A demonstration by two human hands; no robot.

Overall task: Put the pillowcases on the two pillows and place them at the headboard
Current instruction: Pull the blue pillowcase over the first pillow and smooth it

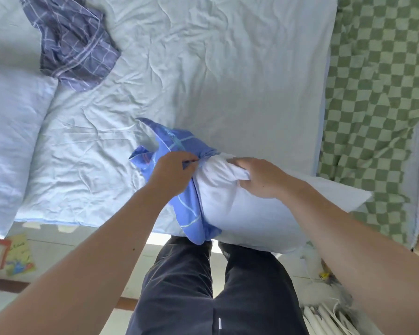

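pillow [240,213] at bed edge | left hand [172,172] pinches blue pillowcase [179,146] | right hand [259,177] grips pillow

Both bare forearms reach up from the lower corners to mid-frame, where the left hand [172,171] pinches bunched fabric with curled fingers and the right hand [259,177] clutches cloth, thumb underneath.

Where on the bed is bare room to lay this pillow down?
Free: the bed sheet between the dark plaid pillowcase and the green checkered blanket. Crowded: the left edge, where the second pillow lies.
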